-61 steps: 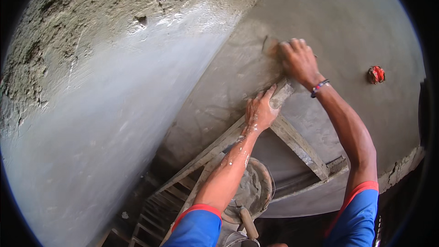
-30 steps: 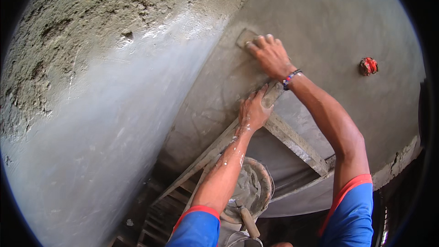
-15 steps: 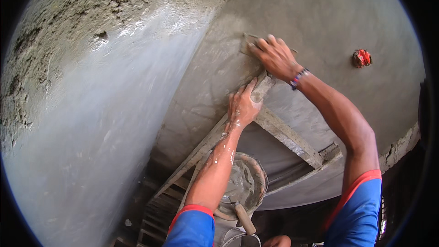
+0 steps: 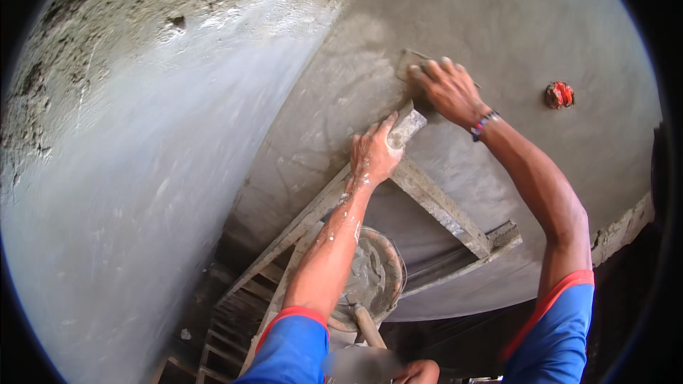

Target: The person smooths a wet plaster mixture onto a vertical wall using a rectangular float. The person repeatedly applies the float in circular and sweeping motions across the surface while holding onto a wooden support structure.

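My right hand point(image 4: 452, 92), with a beaded bracelet at its wrist, is closed on a flat plastering trowel point(image 4: 415, 55). The trowel lies against the wet grey plastered wall point(image 4: 363, 50); its grip is hidden under my fingers. Lower and to the left, my left hand point(image 4: 373, 156) is wrapped round the upper end of a wooden ladder point(image 4: 408, 126) smeared with mortar. Dried splashes mark that forearm. Below it stands a bucket point(image 4: 398, 270) of wet mortar, partly covered by my left arm. A wooden-handled trowel point(image 4: 368, 323) rests at its near rim.
A smooth wall point(image 4: 163, 192) rises on the left, rough toward its top, and meets the plastered wall in a corner. A red-stuffed round hole point(image 4: 560, 95) sits in the plaster at right. Wooden slats point(image 4: 245, 306) show lower left. A knee-like bare part point(image 4: 420, 371) shows at the bottom edge.
My right hand and the trowel have slid rightward along the wall, away from the corner. My left hand keeps its hold on the ladder, while the view has shifted slightly.
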The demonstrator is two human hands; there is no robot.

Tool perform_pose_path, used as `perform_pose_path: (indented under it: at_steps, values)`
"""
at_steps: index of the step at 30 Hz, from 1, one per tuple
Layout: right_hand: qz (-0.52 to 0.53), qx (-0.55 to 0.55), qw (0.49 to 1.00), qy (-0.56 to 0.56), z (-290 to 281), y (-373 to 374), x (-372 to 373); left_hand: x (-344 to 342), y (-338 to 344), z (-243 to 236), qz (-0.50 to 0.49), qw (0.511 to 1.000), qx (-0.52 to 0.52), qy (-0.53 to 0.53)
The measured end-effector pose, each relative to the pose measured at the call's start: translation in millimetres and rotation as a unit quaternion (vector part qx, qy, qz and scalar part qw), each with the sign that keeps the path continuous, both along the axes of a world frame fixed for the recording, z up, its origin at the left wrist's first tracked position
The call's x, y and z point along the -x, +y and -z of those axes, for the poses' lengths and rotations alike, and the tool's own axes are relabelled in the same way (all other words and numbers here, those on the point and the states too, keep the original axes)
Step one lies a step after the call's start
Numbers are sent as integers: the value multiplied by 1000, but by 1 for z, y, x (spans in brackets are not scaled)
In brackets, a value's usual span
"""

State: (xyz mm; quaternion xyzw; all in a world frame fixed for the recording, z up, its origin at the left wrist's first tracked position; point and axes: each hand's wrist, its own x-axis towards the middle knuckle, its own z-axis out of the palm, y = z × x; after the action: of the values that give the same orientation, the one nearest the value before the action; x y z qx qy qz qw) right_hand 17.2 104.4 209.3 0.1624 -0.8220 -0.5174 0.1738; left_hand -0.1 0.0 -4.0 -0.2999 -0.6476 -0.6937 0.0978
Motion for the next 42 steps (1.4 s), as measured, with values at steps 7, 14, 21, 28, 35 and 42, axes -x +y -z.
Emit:
perform_pose_path:
  at_steps: [7, 14, 21, 28, 35, 42]
  values:
    - [47, 36, 991, 120, 0, -16, 18, -12, 9, -6, 16, 1000, 15, -11]
    - [18, 24, 999, 40, -11, 5, -19, -3, 1, -1, 4, 1000, 6, -2]
    - [79, 18, 995, 63, 4, -21, 9, -4, 11, 3, 14, 1000, -7, -7]
    - [67, 36, 994, 75, -11, -9, -9, -8, 1, -4, -5, 1000, 26, -10]
    - [57, -17, 996, 63, 26, -29, 35, -7, 4, -3, 13, 999, 26, -28]
    - [20, 26, 997, 73, -13, -23, 31, -12, 4, -7, -1, 999, 35, -21]
